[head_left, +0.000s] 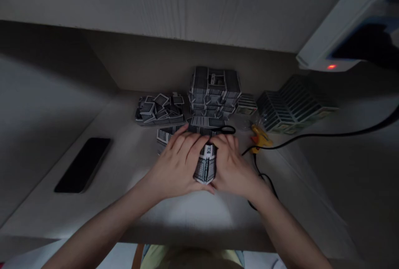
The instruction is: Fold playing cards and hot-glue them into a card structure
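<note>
Between my two hands is a small grey-and-white printed card model piece [205, 165], shaped like a block with patterned walls. My left hand [181, 163] wraps its left side, and my right hand [232, 167] grips the right side, fingers curled over the top. Just beyond the left fingers lies another patterned card piece [162, 135], partly hidden. Black scissor handles [228, 129] show behind the hands. Farther back stands a larger stacked card model [215, 90] with patterned tiers.
A tray of loose card pieces [160, 109] is at back left, a black phone [83, 165] at left. Right of my hands lies a yellow glue gun [261, 136] with a black cord [311, 135]. Beyond are stacked card boxes [293, 107]. A power strip [318, 59] hangs upper right.
</note>
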Action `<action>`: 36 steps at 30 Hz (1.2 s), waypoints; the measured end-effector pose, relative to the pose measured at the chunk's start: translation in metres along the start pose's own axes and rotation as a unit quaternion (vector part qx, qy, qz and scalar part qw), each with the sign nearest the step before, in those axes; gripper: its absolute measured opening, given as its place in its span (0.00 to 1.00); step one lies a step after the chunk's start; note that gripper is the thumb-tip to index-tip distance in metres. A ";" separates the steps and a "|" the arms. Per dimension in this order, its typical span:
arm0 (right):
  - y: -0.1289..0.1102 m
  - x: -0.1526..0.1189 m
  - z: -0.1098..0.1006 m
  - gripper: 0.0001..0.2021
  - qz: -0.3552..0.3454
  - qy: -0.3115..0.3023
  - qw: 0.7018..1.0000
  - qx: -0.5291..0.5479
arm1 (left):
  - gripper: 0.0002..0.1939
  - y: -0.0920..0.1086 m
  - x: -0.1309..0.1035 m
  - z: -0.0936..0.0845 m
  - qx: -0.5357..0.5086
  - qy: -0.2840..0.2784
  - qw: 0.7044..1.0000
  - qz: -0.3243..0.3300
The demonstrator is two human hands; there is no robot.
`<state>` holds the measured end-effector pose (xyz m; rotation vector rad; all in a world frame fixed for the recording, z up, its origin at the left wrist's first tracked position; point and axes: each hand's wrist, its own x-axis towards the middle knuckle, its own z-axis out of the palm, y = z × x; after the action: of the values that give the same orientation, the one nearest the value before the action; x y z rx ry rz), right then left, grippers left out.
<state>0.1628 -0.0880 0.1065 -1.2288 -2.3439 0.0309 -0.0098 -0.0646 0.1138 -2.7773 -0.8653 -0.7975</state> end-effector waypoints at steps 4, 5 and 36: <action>0.001 -0.001 0.006 0.24 -0.003 0.005 1.000 0.017 | 0.46 0.004 -0.002 0.006 -0.002 -0.022 0.999 -0.022; 0.003 -0.002 0.007 0.24 -0.005 0.005 1.000 0.029 | 0.46 0.005 -0.002 0.006 -0.004 -0.031 0.999 -0.029; 0.032 -0.018 0.009 0.36 0.059 -0.060 0.991 0.101 | 0.31 -0.019 -0.013 0.005 0.002 -0.093 0.995 -0.041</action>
<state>0.1918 -0.0814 0.0841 -1.2927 -2.2975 0.3826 -0.0275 -0.0542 0.1019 -2.8631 -1.0156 -0.5526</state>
